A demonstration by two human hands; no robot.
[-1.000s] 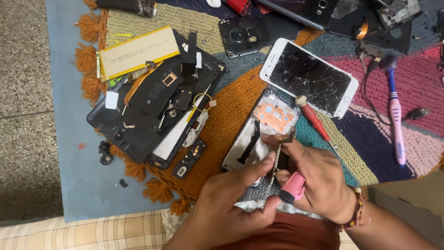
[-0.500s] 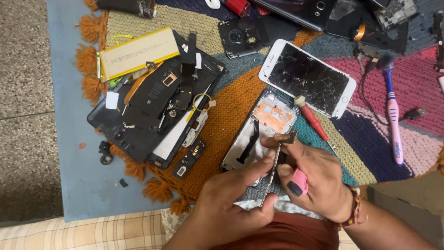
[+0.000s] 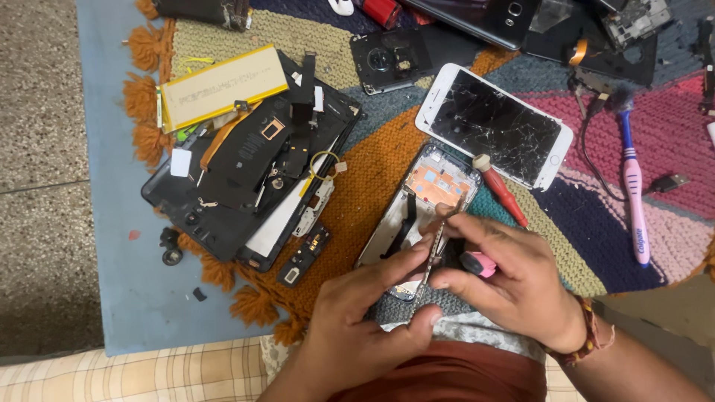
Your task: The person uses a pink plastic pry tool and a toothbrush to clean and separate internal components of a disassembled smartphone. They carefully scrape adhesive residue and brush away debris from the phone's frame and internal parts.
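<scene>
Our left hand (image 3: 357,324) pinches a thin strip (image 3: 430,253) over the open phone (image 3: 428,201), while our right hand (image 3: 514,286) grips a pink tool (image 3: 478,263).

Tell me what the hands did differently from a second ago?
Very little. The right hand shifted its grip on the pink-handled tool, and the left hand pinched closer on the thin metal strip over the opened phone. The cracked white phone, red screwdriver and toothbrush stayed put.
</scene>
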